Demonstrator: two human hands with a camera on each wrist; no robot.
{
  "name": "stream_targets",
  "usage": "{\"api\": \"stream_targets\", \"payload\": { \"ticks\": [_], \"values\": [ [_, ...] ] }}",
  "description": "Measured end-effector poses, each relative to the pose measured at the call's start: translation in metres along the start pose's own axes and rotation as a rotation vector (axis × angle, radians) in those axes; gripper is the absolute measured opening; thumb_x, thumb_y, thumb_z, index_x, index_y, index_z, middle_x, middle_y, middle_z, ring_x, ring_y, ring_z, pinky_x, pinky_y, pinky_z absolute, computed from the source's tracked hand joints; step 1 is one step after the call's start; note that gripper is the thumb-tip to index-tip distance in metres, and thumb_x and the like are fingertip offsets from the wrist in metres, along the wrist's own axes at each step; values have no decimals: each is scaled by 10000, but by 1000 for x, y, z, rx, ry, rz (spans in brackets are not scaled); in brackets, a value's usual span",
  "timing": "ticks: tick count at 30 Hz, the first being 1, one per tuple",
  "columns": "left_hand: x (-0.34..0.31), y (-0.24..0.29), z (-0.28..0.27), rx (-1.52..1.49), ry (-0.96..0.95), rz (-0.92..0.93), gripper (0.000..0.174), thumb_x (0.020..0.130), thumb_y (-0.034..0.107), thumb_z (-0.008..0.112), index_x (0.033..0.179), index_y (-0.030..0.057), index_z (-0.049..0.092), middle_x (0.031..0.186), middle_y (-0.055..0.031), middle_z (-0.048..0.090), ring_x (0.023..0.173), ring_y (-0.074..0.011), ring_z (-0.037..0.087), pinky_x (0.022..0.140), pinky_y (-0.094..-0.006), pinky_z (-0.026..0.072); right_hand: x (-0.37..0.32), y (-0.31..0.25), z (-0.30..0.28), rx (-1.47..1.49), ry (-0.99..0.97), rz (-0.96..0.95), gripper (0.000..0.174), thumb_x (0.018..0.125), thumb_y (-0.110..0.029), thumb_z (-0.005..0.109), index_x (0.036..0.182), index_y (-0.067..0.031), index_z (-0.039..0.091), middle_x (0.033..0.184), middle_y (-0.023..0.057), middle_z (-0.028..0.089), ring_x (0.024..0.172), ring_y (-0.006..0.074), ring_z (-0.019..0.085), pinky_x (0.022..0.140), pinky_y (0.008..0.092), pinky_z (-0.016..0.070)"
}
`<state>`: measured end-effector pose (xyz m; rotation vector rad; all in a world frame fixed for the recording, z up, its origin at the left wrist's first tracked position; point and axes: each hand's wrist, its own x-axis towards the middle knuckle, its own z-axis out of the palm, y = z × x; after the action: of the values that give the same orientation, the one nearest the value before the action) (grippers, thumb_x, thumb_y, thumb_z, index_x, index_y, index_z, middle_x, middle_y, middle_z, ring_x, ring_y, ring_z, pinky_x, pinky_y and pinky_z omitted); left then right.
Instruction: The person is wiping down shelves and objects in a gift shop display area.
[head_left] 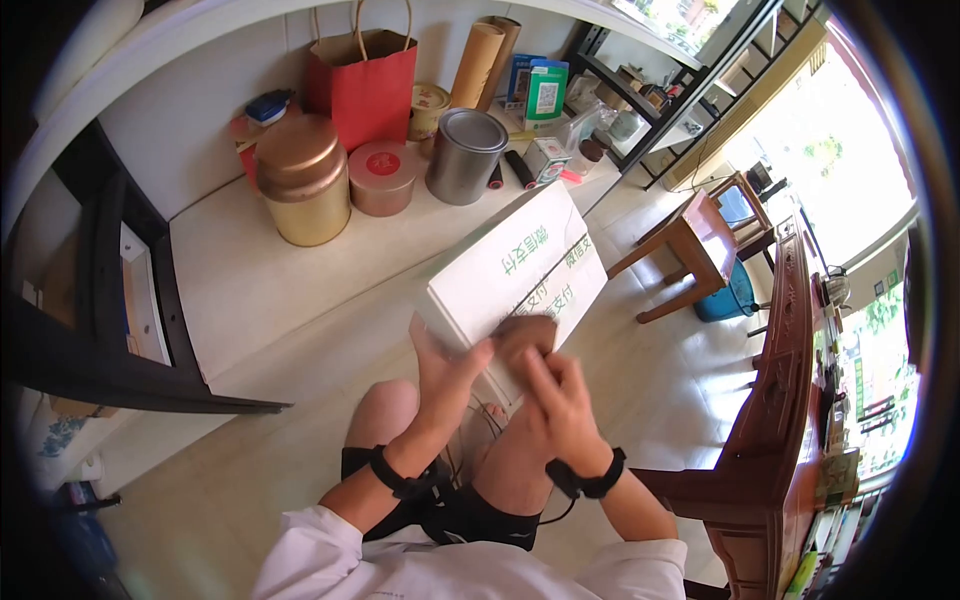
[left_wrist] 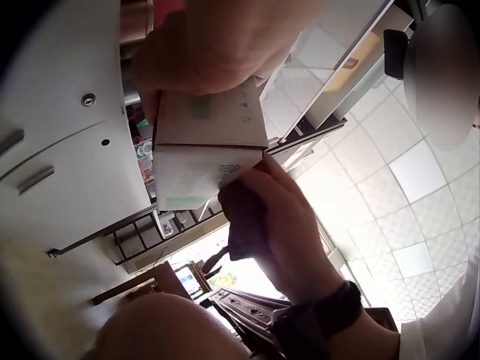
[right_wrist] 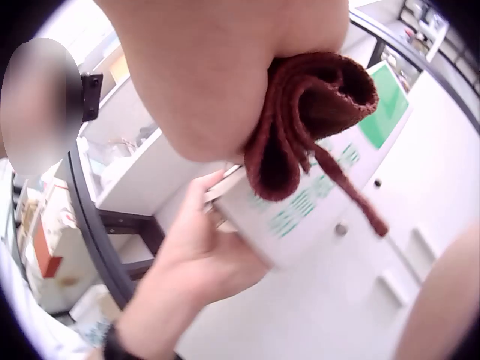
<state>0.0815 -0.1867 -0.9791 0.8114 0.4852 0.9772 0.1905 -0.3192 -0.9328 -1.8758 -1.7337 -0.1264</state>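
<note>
Hands (head_left: 445,372) (head_left: 570,405) close together, left gripping box (head_left: 490,265), right clutching cloth (head_left: 525,343)

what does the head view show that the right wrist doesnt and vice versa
Only the head view shows the red paper bag, silver tin and wooden stool. Only the right wrist view shows the big green patch on the white box and the loose strip of the dark red cloth. Both show the box, cloth, left hand and right hand.

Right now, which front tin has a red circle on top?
The short pink tin; the taller gold tin and grey tin beside it have none.
</note>
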Motion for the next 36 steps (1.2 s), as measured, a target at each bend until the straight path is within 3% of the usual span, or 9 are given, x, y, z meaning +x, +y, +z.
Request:
{"api": "stream_targets", "payload": {
  "ticks": [2, 6, 11, 14, 18, 22, 27, 30, 36],
  "values": [
    [1, 3, 0, -13, -14, -67, 923, 811, 140, 741, 1470, 21, 105, 1361, -159, 371, 1254, -227, 424, 1067, -383, 391, 5, -8, -6, 79, -26, 51, 597, 752, 71, 642, 1334, -51, 593, 1102, 191, 559, 910, 333, 604, 813, 397, 520],
    [-7, -10, -1, 219, -138, 254, 926, 764, 106, 764, 1447, -20, 152, 1340, -183, 389, 1221, -247, 466, 1027, -380, 437, 33, 68, -4, 133, 168, 246, 445, 890, -28, 610, 1327, 26, 548, 1111, 168, 568, 981, 299, 597, 857, 314, 482],
    [-21, 13, -11, 524, -275, 206, 958, 734, 133, 798, 1465, -27, 200, 1355, -217, 445, 1250, -288, 492, 1034, -408, 434, 65, 101, -20, 784, 456, 578, 418, 958, -99, 574, 1335, 69, 503, 1091, 135, 576, 1009, 221, 571, 909, 299, 452],
    [-21, 21, -20, 686, -329, 282, 960, 707, 134, 816, 1459, -29, 243, 1334, -216, 488, 1248, -304, 513, 1031, -408, 441, 76, 89, -36, 159, 389, 273, 410, 919, -62, 583, 1317, 32, 553, 1023, 144, 573, 951, 249, 575, 881, 312, 453],
    [-12, 24, -27, 858, -317, 487, 867, 617, 128, 814, 1382, 0, 427, 1294, -224, 548, 1166, -408, 559, 967, -433, 477, 78, -7, -61, 113, -4, 36, 473, 767, -19, 626, 1239, -33, 650, 993, 170, 614, 763, 331, 646, 697, 374, 540],
    [-13, 26, -37, 864, -419, 498, 863, 585, 140, 823, 1367, 24, 476, 1307, -206, 562, 1171, -400, 563, 987, -439, 471, 74, -47, -76, 160, -214, -142, 519, 711, -39, 642, 1230, -51, 663, 997, 151, 618, 772, 319, 653, 681, 389, 551],
    [-35, 60, -40, 986, -474, 500, 881, 566, 135, 827, 1375, 40, 492, 1333, -177, 574, 1191, -360, 575, 996, -432, 473, 72, 83, -53, -33, 168, 274, 364, 843, -76, 590, 1199, -45, 662, 984, 205, 616, 836, 380, 628, 769, 402, 518],
    [-32, 65, -44, 1007, -517, 601, 883, 563, 135, 830, 1375, 46, 494, 1350, -163, 571, 1199, -354, 573, 994, -435, 475, 55, 111, -36, 7, 226, 301, 355, 849, -87, 603, 1197, -45, 663, 990, 198, 611, 853, 375, 624, 768, 396, 516],
    [-32, 52, -53, 1088, -473, 615, 864, 596, 165, 844, 1377, 58, 490, 1347, -153, 572, 1210, -342, 570, 983, -417, 491, 46, -33, -48, 249, 16, -197, 532, 744, -16, 623, 1275, -47, 626, 972, 157, 584, 790, 328, 605, 712, 398, 524]
  ]
}}
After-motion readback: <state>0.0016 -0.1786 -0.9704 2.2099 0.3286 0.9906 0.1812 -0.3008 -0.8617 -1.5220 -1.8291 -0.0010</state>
